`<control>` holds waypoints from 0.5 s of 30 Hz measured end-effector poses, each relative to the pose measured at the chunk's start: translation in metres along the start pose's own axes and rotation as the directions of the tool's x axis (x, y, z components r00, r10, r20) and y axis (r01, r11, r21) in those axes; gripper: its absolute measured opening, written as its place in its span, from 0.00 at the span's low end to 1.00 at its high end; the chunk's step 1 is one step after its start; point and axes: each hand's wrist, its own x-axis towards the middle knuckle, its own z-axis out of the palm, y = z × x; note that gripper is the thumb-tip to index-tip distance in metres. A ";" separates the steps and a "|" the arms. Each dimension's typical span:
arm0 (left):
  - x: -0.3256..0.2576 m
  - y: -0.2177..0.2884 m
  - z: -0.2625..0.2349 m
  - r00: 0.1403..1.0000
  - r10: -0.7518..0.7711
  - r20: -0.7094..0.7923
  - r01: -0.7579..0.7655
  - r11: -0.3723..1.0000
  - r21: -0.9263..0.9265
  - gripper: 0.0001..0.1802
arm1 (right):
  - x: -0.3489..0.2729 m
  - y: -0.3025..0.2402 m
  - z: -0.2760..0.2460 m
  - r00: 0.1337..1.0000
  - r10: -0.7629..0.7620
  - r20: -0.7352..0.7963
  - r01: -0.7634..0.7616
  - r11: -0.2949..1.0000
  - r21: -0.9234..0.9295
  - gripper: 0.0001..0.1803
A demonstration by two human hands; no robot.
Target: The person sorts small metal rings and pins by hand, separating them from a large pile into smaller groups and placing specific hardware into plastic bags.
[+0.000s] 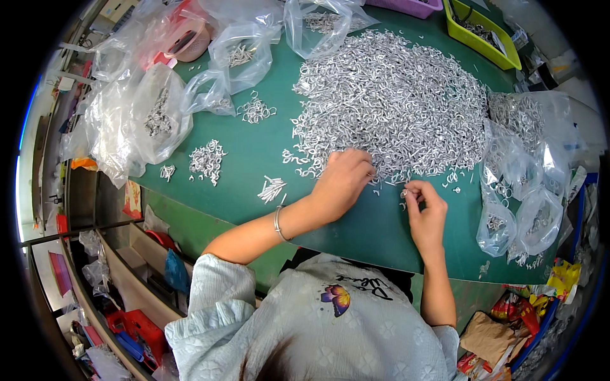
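Observation:
A wide heap of small silver metal pieces (pixel 394 101), many of them curved or ring-like, covers much of the green table. At the heap's near edge, my left hand (pixel 343 181) has its fingers curled down among the pieces. Its fingertips are partly hidden, so what they hold cannot be made out. To its right, my right hand (pixel 427 209) pinches a small silver metal piece (pixel 404 193) between thumb and forefinger, just off the heap. Left of my left wrist lie several short silver rods (pixel 271 189).
Smaller piles of silver pieces (pixel 207 160) and rings (pixel 256 110) lie at the left. Clear plastic bags (pixel 143 117) crowd the far left, and bags of parts (pixel 524 190) the right. A yellow-green basket (pixel 480 39) stands far right, beside a purple tray (pixel 406 5).

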 end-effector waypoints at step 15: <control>0.019 -0.006 -0.024 0.852 -0.493 0.173 0.488 0.634 -0.600 0.17 | 0.069 -0.004 0.015 0.962 -0.250 -0.112 0.234 0.962 -0.139 0.08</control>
